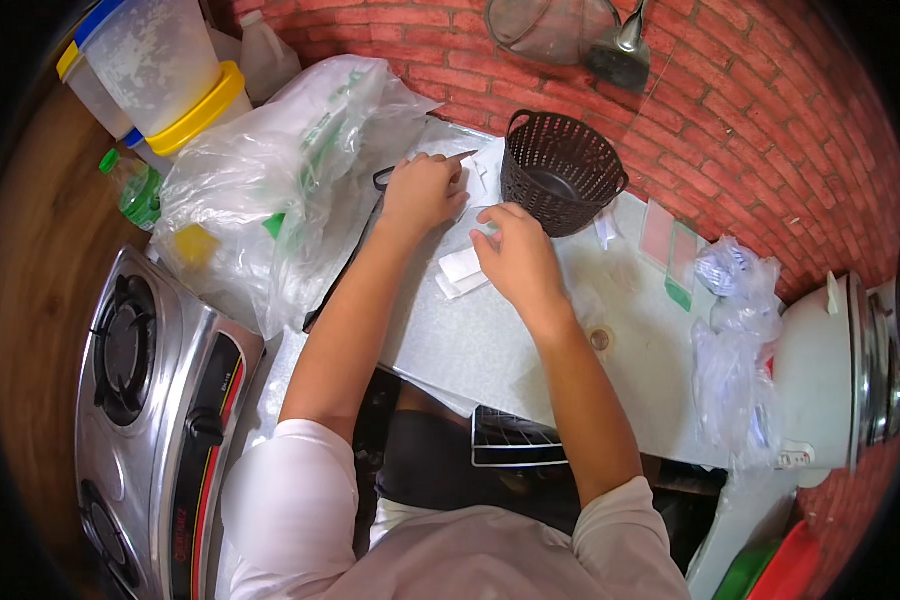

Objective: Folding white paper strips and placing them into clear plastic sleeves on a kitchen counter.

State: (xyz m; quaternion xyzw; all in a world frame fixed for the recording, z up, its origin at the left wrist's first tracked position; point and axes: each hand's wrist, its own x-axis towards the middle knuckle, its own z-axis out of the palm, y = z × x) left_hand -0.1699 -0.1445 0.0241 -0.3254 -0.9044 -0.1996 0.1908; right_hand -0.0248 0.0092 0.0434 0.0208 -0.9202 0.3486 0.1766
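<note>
My left hand (424, 187) is bent over a thin pointed tool with a dark loop handle (381, 178), probably scissors; its tip shows past the knuckles. Whether the fingers grip it is hidden. White paper pieces (487, 174) lie beside that hand's fingertips, against a dark brown perforated plastic basket (562, 172). Just in front of the basket, my right hand (516, 259) has its thumb and index finger apart with nothing visible between them. Folded white paper strips (461, 271) lie on the metal-topped table (487, 352), left of my right hand.
Clear plastic bags (247, 187) and a two-burner gas stove (157, 420) stand at left, near stacked lidded tubs (150, 67). At right are crumpled plastic bags (735, 360) and a white electric cooker (817, 375). A strainer (551, 30) hangs on the brick-patterned wall.
</note>
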